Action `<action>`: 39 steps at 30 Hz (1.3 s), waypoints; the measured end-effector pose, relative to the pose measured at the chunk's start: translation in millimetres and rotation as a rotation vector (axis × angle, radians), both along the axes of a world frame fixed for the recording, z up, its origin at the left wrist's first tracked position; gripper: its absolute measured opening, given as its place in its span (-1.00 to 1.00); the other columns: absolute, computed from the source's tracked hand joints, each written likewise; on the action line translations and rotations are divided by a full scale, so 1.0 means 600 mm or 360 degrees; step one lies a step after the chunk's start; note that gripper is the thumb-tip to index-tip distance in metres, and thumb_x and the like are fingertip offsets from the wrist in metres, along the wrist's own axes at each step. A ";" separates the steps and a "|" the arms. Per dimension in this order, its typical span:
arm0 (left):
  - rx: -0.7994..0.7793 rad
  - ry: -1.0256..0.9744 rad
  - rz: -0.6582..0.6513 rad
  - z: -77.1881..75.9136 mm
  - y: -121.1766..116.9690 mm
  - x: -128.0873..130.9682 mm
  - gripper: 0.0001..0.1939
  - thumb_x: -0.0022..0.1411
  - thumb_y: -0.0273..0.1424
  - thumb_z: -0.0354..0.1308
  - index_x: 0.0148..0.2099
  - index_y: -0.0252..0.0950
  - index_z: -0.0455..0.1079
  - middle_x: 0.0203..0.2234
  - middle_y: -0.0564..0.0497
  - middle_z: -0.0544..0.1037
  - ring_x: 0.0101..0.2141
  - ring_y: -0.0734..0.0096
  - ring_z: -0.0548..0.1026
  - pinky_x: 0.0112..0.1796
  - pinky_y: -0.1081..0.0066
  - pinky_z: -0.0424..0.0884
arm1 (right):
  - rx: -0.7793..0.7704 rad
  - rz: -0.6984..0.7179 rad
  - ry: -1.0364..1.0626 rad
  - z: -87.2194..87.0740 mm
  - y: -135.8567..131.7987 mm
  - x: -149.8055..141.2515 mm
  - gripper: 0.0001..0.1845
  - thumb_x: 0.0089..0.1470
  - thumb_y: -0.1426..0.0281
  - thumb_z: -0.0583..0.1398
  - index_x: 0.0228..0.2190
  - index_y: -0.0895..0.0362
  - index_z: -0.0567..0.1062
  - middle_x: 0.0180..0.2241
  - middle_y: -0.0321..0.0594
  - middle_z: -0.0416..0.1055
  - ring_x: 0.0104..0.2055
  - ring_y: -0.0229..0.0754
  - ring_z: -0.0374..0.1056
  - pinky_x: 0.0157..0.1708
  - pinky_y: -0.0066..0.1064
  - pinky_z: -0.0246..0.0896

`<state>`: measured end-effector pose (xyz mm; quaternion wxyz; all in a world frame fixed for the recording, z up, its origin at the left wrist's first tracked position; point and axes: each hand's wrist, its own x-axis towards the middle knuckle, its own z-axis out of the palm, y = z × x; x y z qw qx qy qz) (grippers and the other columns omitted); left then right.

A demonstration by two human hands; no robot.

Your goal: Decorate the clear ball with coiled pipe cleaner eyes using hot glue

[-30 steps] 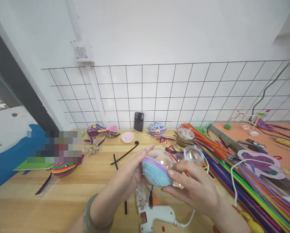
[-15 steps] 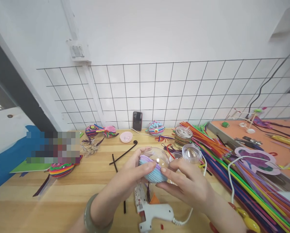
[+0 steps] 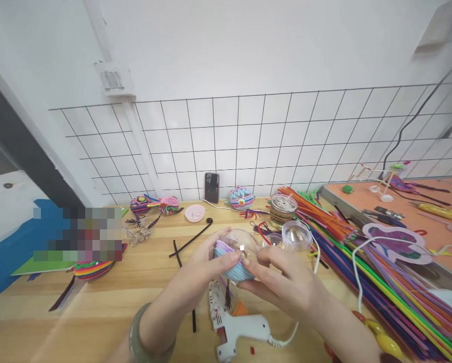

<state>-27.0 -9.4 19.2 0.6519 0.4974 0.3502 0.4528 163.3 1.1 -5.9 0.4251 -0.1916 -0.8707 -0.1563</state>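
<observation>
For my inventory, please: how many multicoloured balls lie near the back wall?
3: purplish ball and pinkish ball left of the bowl; bluish ball right of the phone. Others may be hidden.

Readable text: none. White-and-blue board [image 3: 6,212] at far left: letter fragment cut by frame edge, no word legible. White glue gun [image 3: 248,327]: small dark marks on barrel, too small to confirm as lettering.

Bright, soft light washes the white wall [image 3: 226,50]; I catch a glint on the clear plastic ball [image 3: 244,238] below centre. Wide-angle stretch splays the black grid [image 3: 212,126] towards both sides; coarse pixel blocks [image 3: 78,234] blot the middle left.
</observation>
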 end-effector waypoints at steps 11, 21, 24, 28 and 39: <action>0.0080 0.0312 0.0078 -0.005 0.007 -0.005 -0.40 0.09 -0.27 0.19 0.17 -0.26 0.18 0.06 -0.11 0.35 0.05 0.12 0.26 0.01 0.24 0.16 | -0.0035 -0.0023 -0.0037 0.003 -0.001 -0.004 -0.75 0.09 0.45 0.16 -0.14 0.20 0.37 -0.46 -0.21 0.32 -0.50 -0.29 0.19 -0.57 -0.48 0.13; 0.0176 0.0356 0.0061 -0.016 0.014 -0.009 -0.41 0.09 -0.29 0.19 0.17 -0.23 0.20 0.07 -0.11 0.35 0.05 0.10 0.28 0.02 0.21 0.17 | -0.0126 0.0023 -0.0061 0.007 0.001 -0.001 -0.81 0.12 0.44 0.14 -0.19 0.22 0.37 -0.44 -0.19 0.32 -0.46 -0.29 0.19 -0.55 -0.48 0.16; 0.0197 0.0381 0.0059 -0.014 0.014 -0.008 -0.43 0.08 -0.29 0.19 0.15 -0.24 0.22 0.05 -0.11 0.36 0.04 0.12 0.28 0.02 0.22 0.18 | -0.0122 0.0036 -0.0067 0.006 0.002 -0.001 -0.80 0.11 0.44 0.15 -0.18 0.23 0.36 -0.43 -0.18 0.32 -0.45 -0.28 0.20 -0.54 -0.47 0.17; 0.0216 0.0440 0.0066 -0.015 0.017 -0.007 -0.44 0.08 -0.28 0.20 0.14 -0.25 0.24 0.03 -0.13 0.38 0.02 0.11 0.30 0.01 0.20 0.17 | -0.0100 0.0045 -0.0046 0.008 0.001 -0.002 -0.82 0.11 0.44 0.16 -0.22 0.24 0.37 -0.43 -0.17 0.34 -0.45 -0.27 0.23 -0.53 -0.48 0.19; 0.0196 0.0394 0.0017 -0.010 0.015 -0.011 -0.46 0.09 -0.28 0.18 0.13 -0.22 0.24 -0.02 -0.08 0.40 -0.03 0.15 0.32 -0.04 0.24 0.21 | -0.0238 0.0039 0.0140 -0.012 0.002 -0.002 -0.78 0.03 0.34 0.23 -0.29 0.16 0.36 -0.43 -0.19 0.42 -0.37 -0.19 0.36 -0.44 -0.36 0.33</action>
